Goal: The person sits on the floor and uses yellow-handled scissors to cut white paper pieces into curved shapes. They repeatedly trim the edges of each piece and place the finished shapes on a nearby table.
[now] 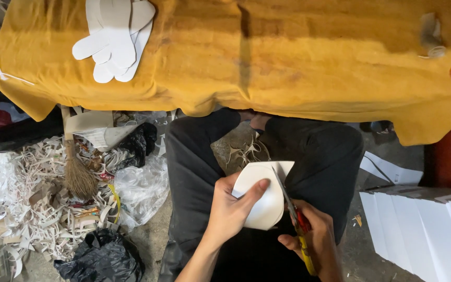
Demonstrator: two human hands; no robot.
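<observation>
Mustard-yellow cloth (288, 62) draped over the table, spanning nearly its whole width. Near the table's left end, a stack of white cut-out shapes (115, 39); at its right edge, a roll of tape (433, 35). Below the front edge, black-trousered lap (194, 172) (seated, knees apart). On the floor left, heaped white offcuts (11, 193), a small broom (76, 172), black bags (103, 258). Right, stacked white sheets (424, 230). Over the lap, white card piece (264, 201) pinched by left hand (230, 211), thumb on top. Right hand (317, 243) closed around scissors (294, 214), blades biting into the card's right side.
</observation>
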